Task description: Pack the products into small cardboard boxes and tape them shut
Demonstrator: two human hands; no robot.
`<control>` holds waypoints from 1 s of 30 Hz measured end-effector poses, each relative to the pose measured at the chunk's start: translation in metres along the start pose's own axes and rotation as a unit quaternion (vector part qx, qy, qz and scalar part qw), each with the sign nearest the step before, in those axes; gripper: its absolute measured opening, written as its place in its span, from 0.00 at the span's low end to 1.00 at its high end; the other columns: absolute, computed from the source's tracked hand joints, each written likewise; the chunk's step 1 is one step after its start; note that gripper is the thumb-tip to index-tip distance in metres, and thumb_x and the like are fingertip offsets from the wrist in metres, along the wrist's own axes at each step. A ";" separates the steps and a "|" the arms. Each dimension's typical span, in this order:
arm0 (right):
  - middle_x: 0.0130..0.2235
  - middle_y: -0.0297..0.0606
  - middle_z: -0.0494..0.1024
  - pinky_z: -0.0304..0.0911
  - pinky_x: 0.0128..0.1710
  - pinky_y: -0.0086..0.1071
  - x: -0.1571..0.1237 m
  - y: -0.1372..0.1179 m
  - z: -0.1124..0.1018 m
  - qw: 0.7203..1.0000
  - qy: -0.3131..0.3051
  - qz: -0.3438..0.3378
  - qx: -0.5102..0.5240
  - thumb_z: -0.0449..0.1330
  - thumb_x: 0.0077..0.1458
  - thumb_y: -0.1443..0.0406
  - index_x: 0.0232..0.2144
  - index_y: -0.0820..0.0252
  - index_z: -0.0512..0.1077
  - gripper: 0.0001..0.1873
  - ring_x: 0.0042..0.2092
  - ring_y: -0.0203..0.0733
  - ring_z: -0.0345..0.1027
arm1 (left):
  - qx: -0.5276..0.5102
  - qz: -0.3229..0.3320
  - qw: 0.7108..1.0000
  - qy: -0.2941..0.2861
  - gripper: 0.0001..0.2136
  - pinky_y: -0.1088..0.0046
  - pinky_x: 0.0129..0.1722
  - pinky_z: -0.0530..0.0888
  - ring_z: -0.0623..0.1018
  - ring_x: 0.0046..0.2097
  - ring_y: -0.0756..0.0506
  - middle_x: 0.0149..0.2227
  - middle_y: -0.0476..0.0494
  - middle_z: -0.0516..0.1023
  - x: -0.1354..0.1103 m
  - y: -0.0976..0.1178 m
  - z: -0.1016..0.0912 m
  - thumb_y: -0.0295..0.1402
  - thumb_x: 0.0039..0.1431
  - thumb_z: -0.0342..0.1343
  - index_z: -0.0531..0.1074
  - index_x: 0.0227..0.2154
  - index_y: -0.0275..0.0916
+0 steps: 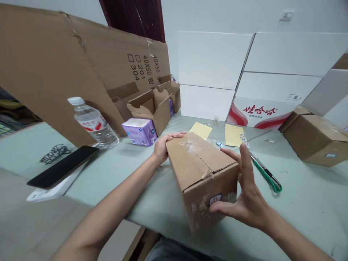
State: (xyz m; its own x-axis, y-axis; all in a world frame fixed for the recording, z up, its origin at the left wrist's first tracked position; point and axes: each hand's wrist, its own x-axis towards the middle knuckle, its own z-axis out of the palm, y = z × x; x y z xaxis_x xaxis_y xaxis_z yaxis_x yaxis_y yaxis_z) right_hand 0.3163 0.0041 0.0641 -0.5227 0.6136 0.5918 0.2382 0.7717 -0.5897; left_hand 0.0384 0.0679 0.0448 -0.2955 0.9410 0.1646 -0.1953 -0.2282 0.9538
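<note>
A closed brown cardboard box (199, 156) stands tilted towards me at the table's near edge, with clear tape across its top and near end. My left hand (164, 148) holds the far left corner of this box, its fingers laid over the far edge. On the box's near end is a small white sticker with a blue border (215, 199). My right hand (246, 190) is at the right corner, fingers spread and the thumb tip against the sticker's lower edge. Part of the right fingers is hidden behind the box.
Right of the box lies a green utility knife (268, 176). Beyond are yellow sticker sheets (234, 135) and another cardboard box (320, 137). Leftward stand a purple tissue pack (140, 132), an open carton (160, 108), a water bottle (94, 121) and a black phone (63, 167).
</note>
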 end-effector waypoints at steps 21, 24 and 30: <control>0.72 0.48 0.45 0.57 0.61 0.65 -0.030 -0.013 -0.014 0.994 0.025 0.078 -0.074 0.63 0.51 0.43 0.71 0.46 0.27 0.62 0.70 0.69 0.45 | 0.034 0.045 0.995 0.079 0.15 0.56 0.61 0.66 0.76 0.54 0.34 0.42 0.41 0.84 -0.014 -0.010 0.005 0.34 0.43 0.48 0.81 0.24 0.39; 0.72 0.51 0.41 0.56 0.59 0.69 -0.034 -0.016 -0.010 0.983 0.023 0.121 -0.134 0.67 0.46 0.44 0.70 0.46 0.22 0.69 0.70 0.73 0.42 | 0.049 0.079 0.992 0.085 0.15 0.59 0.63 0.62 0.74 0.57 0.35 0.45 0.44 0.83 -0.031 -0.012 0.012 0.33 0.46 0.49 0.82 0.27 0.39; 0.69 0.47 0.51 0.63 0.57 0.62 -0.053 -0.004 -0.035 0.969 0.106 0.185 -0.124 0.67 0.48 0.50 0.70 0.41 0.30 0.62 0.65 0.67 0.58 | 0.006 0.109 0.993 0.054 0.19 0.56 0.61 0.66 0.72 0.59 0.36 0.53 0.41 0.77 -0.056 -0.004 0.022 0.44 0.59 0.50 0.77 0.46 0.41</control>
State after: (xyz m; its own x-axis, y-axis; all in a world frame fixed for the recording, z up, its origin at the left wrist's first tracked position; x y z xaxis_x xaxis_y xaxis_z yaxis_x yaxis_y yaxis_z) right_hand 0.3713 -0.0255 0.0546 -0.1896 0.8566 0.4798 0.5799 0.4920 -0.6493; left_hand 0.0767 0.0213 0.0376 -0.4286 0.8368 0.3406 -0.1046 -0.4204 0.9013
